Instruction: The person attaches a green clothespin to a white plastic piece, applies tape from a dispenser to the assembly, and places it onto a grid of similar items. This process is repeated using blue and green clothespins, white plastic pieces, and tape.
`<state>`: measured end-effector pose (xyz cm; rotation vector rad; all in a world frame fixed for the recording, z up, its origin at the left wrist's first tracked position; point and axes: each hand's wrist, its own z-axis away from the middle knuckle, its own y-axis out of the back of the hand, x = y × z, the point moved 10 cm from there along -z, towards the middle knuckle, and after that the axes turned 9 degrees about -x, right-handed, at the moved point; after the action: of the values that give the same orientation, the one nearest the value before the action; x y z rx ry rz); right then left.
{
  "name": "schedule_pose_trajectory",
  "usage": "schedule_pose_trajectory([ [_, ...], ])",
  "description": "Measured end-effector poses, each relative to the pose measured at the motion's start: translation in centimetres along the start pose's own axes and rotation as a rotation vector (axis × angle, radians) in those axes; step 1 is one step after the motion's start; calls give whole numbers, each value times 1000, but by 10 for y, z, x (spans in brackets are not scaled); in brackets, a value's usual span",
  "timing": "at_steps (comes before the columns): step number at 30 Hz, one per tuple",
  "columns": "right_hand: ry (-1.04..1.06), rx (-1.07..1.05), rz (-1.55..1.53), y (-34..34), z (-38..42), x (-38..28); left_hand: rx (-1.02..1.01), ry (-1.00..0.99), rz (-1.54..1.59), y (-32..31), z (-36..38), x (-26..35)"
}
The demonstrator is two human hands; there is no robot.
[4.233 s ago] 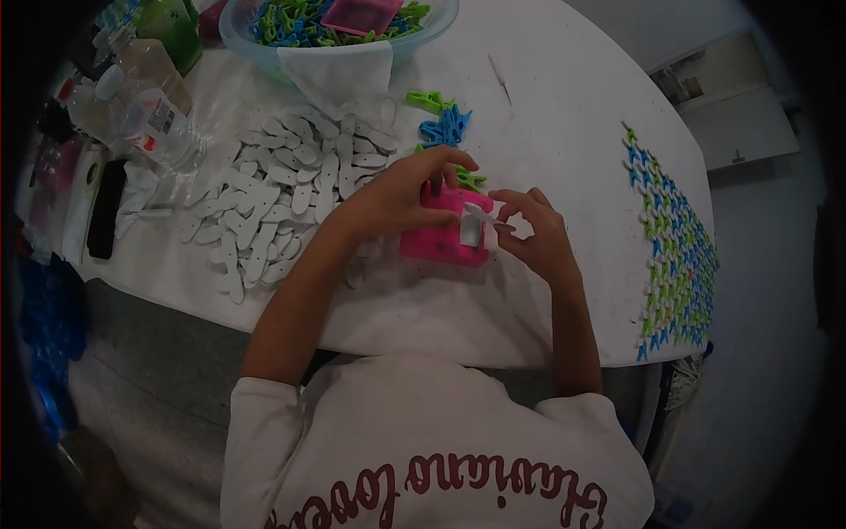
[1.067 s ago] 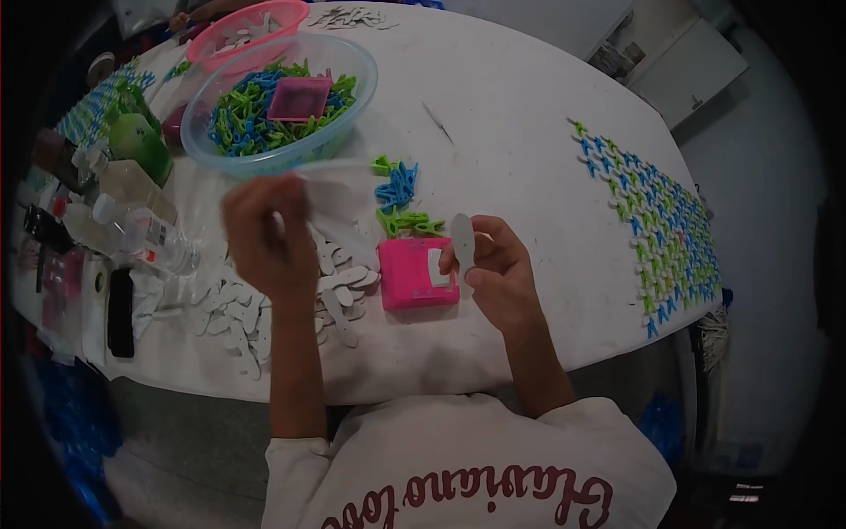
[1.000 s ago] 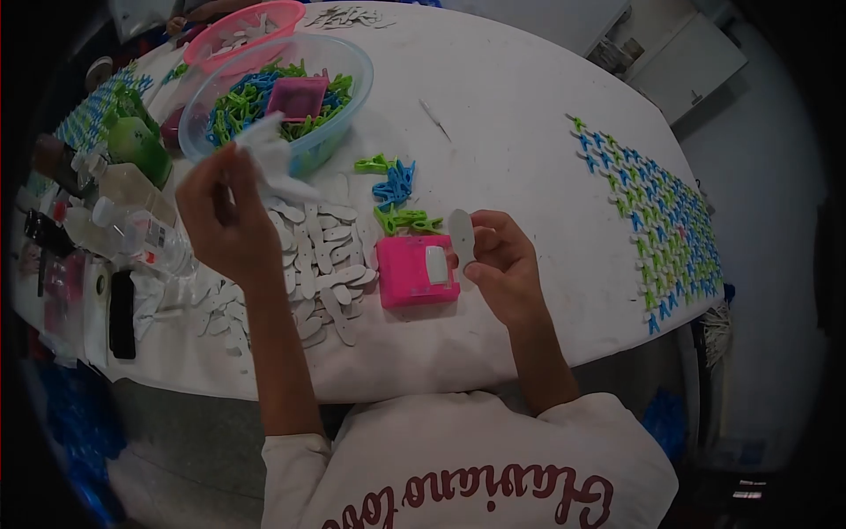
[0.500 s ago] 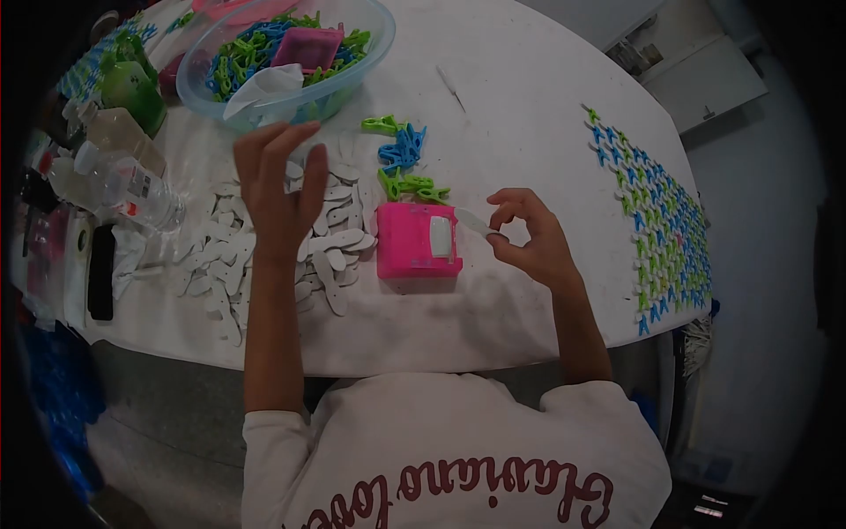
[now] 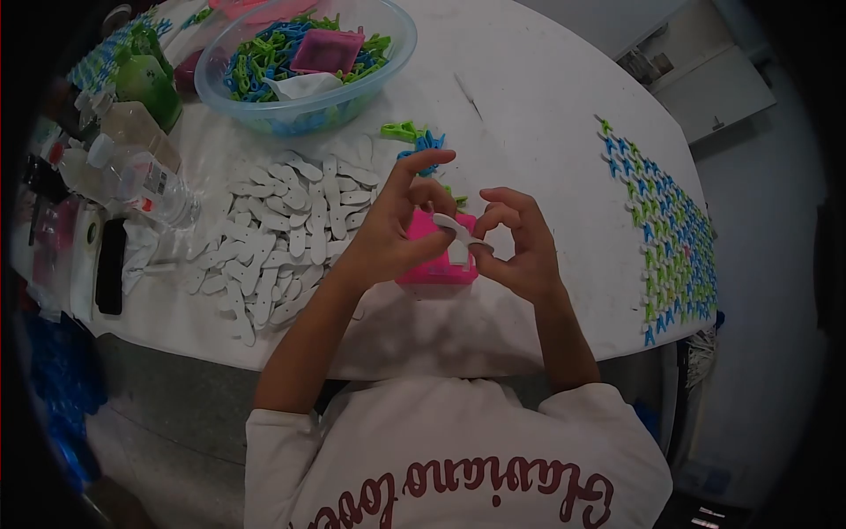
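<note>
A flat white plastic piece (image 5: 454, 227), narrow and rounded at its ends, spans the gap between my two hands. My right hand (image 5: 526, 256) pinches its right end between thumb and forefinger. At the other end, the thumb and a curled finger of my left hand (image 5: 397, 229) close on it, with the left forefinger raised. Directly below is a pink box (image 5: 436, 271) with a pale insert on its top, partly covered by my hands. Green clips (image 5: 404, 130) and blue clips (image 5: 429, 143) lie just beyond, some hidden behind my left hand.
Many similar white pieces (image 5: 264, 212) are heaped to the left. A clear blue bowl (image 5: 308, 116) of clips stands at the back, holding a small pink tray (image 5: 328, 51). Joined clips (image 5: 674, 238) cover the right edge. Bottles (image 5: 145, 185) and a black phone-like object (image 5: 111, 264) sit far left.
My left hand has come right and down from above the white heap to meet the piece in my right hand. The whole view has shifted slightly.
</note>
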<state>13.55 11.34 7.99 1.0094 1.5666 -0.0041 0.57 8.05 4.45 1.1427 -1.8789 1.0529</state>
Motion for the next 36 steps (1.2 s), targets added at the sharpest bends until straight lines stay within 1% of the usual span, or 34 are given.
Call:
schedule_pose_trajectory([
  [2,10,-5,26,2,-1,-2,-3,74,-82,1,0,0],
  [3,5,13,13,6,-1,-3,-6,74,-82,1,0,4],
  [5,-1,35,3,11,-6,-7,-85,102,-315,-7,-2,8],
  [8,48,33,-46,11,-17,-14,-102,61,-318,-16,-3,5],
  [9,86,76,-202,16,-21,-10,-107,63,-321,-15,-3,3],
  [10,126,118,-359,21,-27,-6,-28,64,-302,-6,-2,2],
  [11,132,121,-362,25,-32,3,53,63,-284,4,-1,3],
  [12,12,182,-302,35,-35,28,52,64,-290,8,-1,6],
  [13,-109,242,-241,45,-34,52,133,96,-167,22,2,5],
  [14,-222,150,27,43,-36,71,216,125,-45,33,6,3],
  [15,-211,151,25,43,-36,79,217,119,-55,35,4,6],
  [17,-512,-208,212,11,-31,121,369,70,287,47,8,5],
  [20,-492,-258,197,4,-30,139,377,40,355,52,10,4],
  [22,-475,-286,184,6,-33,139,372,27,385,54,10,0],
  [25,-525,-328,164,10,-30,145,357,22,424,50,10,-1],
  [27,-500,-208,331,28,-31,144,352,17,429,51,11,-1],
  [28,-495,-208,332,29,-30,147,341,7,447,51,11,-2],
  [30,-431,-78,274,37,-27,143,326,-3,466,51,11,-4],
  [34,-483,-37,295,35,-19,140,309,-15,489,52,12,-6],
  [36,-401,-68,461,30,-20,129,299,-26,487,51,11,-3],
])
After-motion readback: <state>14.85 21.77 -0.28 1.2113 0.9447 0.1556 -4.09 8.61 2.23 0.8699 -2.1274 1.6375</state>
